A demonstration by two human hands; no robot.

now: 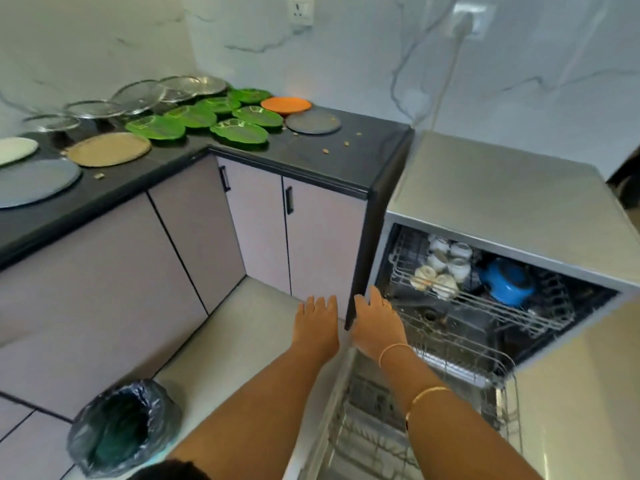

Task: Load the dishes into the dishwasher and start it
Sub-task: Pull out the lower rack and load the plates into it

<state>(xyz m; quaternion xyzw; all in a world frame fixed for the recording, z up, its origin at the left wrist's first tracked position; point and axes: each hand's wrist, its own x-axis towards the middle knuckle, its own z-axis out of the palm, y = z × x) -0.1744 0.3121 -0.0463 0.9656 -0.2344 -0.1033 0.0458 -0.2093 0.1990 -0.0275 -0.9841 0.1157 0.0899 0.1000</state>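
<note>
While dishwasher (485, 188) sits open at 3 o'clock, L hand (318, 323) & R hand (375, 323): fingers straight, empty. Green plates (239, 131), 11 o'clock.

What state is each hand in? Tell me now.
Left hand: open, holding nothing.
Right hand: open, holding nothing, by the lower rack.

The black counter (363, 157) carries the dishes; the orange plate (286, 105) lies near the wall (346, 64); a grey plate (313, 122) lies just in front of it; green plates (239, 130) lie to its left, with steel plates (194, 87) behind them; a brown plate (109, 148) lies far to its left; crumbs (325, 151) lie further in front.
</note>
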